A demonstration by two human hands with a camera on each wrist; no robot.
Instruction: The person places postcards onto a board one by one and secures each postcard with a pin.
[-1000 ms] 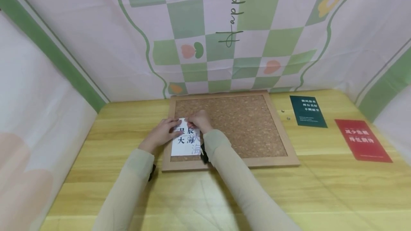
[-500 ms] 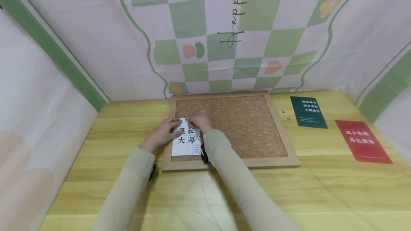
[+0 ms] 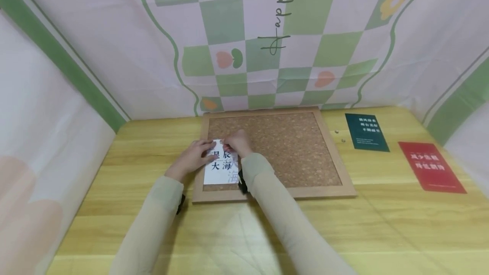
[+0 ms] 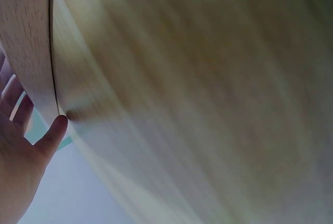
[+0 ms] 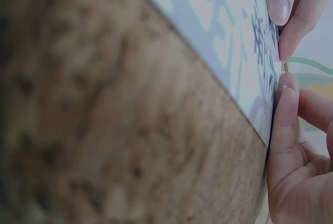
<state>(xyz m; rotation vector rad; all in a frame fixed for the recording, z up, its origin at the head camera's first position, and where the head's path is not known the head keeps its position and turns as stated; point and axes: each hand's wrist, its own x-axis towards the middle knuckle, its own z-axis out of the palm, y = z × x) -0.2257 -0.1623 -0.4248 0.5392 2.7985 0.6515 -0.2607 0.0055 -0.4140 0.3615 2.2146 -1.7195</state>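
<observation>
A white card point(image 3: 220, 173) with dark characters lies on the left part of the framed cork board point(image 3: 290, 152). My left hand point(image 3: 192, 158) rests on the card's upper left with fingers spread; in the left wrist view one fingertip of the left hand point(image 4: 21, 151) touches the board's wooden edge. At the card's top edge my right hand point(image 3: 238, 142) has its fingers curled and its fingertips together. Between the hands, the right wrist view shows a small gold-coloured thumbtack point(image 5: 285, 67) right at the fingertips of the right hand point(image 5: 296, 151). Its point is hidden.
Two loose thumbtacks point(image 3: 343, 141) lie right of the board. Beyond them are a dark green card point(image 3: 367, 133) and a red card point(image 3: 431, 166) on the wooden table point(image 3: 153, 232). A patterned cloth point(image 3: 263, 71) hangs behind the board.
</observation>
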